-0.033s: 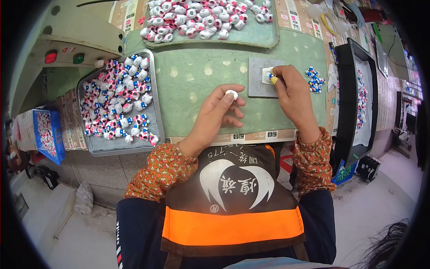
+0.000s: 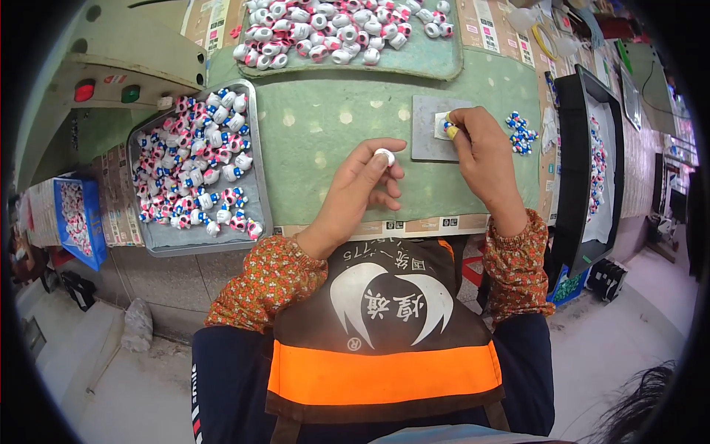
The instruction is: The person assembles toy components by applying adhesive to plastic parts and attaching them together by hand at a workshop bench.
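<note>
While the left hand [image 2: 355, 194] pinches a small white bead [image 2: 384, 156] at the centre of the frame, the right hand [image 2: 484, 159] presses a painted bead [image 2: 447, 129] onto a grey square plate [image 2: 423, 140]. At the left of the green tabletop [image 2: 333, 148], a metal tray [image 2: 255, 185] holds glossy white, pink and blue beads.

She wears orange floral sleeve covers [image 2: 270, 285] with gathered cuffs over dark blue sleeves. Her brown apron [image 2: 381, 325] has a white emblem and a broad orange band.
</note>
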A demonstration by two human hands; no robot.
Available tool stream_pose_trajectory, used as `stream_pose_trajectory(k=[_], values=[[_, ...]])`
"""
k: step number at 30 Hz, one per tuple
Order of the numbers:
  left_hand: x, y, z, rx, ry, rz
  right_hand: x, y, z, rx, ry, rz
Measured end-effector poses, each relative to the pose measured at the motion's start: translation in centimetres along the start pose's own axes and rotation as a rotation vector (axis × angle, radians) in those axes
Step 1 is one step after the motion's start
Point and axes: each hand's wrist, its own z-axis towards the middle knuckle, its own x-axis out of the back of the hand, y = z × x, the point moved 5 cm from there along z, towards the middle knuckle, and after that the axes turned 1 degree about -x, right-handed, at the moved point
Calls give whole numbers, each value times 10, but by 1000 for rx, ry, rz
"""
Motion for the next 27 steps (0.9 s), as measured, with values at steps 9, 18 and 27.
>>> stream_pose_trajectory(k=[9,18,27], values=[[0,-7,0,-16,-59,-69,-3,-3,2,61,-19,-123],[-3,-19,6,-6,-31,-165,-2,3,-2,-132,-31,75],[-7,-21,11,-71,-6,-261,-17,-20,-37,-269,-37,744]])
